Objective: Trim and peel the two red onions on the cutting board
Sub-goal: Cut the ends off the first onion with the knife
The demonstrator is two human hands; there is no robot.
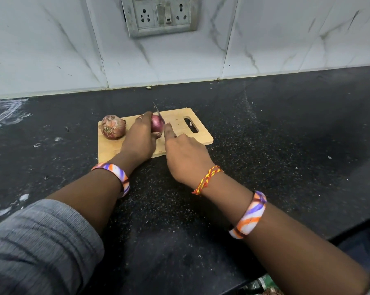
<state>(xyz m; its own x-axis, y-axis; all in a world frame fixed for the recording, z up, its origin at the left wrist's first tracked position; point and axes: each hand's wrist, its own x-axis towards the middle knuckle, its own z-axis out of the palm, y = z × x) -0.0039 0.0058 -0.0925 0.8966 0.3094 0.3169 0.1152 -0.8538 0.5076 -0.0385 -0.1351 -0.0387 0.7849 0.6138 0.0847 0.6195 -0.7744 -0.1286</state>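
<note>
A wooden cutting board lies on the black counter. One red onion, still in its dry papery skin, sits at the board's left end with its root facing me. My left hand grips a second, darker red onion near the board's middle. My right hand holds a knife, forefinger stretched along its spine; the blade stands against the right end of the gripped onion. The knife's handle is hidden inside my hand.
The black speckled counter runs to a white marbled tile wall with a socket panel. White smears and crumbs mark the counter's left side. The counter's front edge drops off at lower right.
</note>
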